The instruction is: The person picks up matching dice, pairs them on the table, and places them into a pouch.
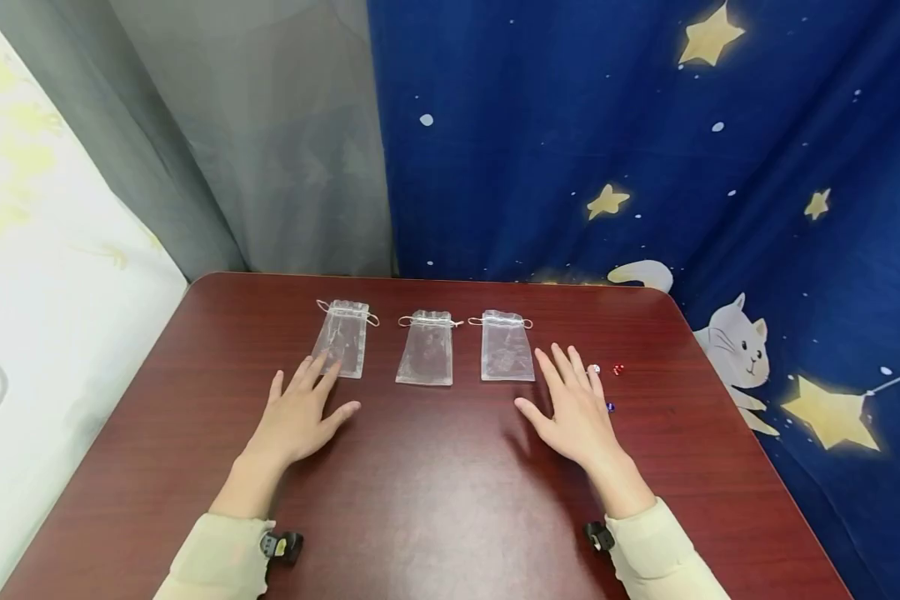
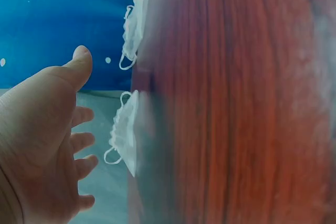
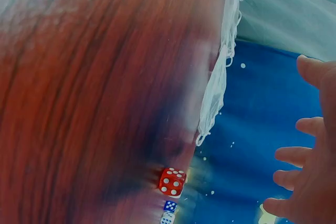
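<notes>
My left hand (image 1: 296,421) is spread with fingers straight, its fingertips overlapping the lower end of the left sheer drawstring bag (image 1: 348,337) in the head view. Two similar bags, the middle bag (image 1: 426,350) and the right bag (image 1: 506,350), lie flat beside it. Fingers spread and holding nothing, my right hand (image 1: 577,417) is just right of the right bag. Close to its fingers are a red die (image 3: 172,182), a blue die (image 3: 170,206) and a white die (image 3: 167,217). In the head view the hand partly covers the blue die.
The dark red wooden table (image 1: 427,517) has rounded far corners. Behind it hang a grey curtain (image 1: 270,150) and a blue curtain (image 1: 525,125) with stars and a cat. A pale wall panel (image 1: 52,292) stands on the left.
</notes>
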The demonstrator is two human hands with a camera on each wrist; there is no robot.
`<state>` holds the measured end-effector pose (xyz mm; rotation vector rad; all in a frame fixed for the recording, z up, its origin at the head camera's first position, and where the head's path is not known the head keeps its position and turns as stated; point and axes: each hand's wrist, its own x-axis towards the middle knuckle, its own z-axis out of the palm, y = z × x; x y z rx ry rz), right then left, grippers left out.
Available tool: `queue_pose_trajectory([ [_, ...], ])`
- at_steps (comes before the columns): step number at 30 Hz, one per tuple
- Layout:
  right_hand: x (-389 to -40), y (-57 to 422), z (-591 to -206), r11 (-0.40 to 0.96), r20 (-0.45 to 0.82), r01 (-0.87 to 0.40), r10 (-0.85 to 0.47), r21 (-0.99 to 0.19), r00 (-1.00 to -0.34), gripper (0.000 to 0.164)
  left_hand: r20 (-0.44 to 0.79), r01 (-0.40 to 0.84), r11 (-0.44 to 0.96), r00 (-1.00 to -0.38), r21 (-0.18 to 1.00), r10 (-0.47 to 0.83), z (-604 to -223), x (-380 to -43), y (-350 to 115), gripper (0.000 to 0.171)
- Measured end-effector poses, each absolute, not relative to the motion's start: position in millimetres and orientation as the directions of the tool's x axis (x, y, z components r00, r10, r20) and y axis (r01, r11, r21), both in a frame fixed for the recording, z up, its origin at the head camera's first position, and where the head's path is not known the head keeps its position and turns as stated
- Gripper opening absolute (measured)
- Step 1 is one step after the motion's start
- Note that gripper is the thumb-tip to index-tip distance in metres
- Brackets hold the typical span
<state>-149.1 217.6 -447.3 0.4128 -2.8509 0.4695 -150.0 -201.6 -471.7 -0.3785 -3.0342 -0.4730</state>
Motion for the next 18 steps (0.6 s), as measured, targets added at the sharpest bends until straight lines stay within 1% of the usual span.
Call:
queue_pose_trajectory([
  [7, -150, 224, -446, 0.911, 0.238, -0.288, -0.221, -0.295, -0.946, 0.081, 0.06, 0.24, 0.925, -0.971, 0.295, 0.233, -473, -156, -205, 0.082],
  [12, -150, 231, -447, 0.918, 0.23, -0.275, -0.213, -0.286, -0.95, 0.079, 0.049, 0.244, 0.924, -0.969, 0.293, 0.241, -474, -157, -205, 0.081],
  [18, -152, 242, -447, 0.921, 0.241, -0.269, -0.204, -0.281, -0.949, 0.076, 0.039, 0.24, 0.923, -0.97, 0.302, 0.239, -475, -159, -206, 0.081],
])
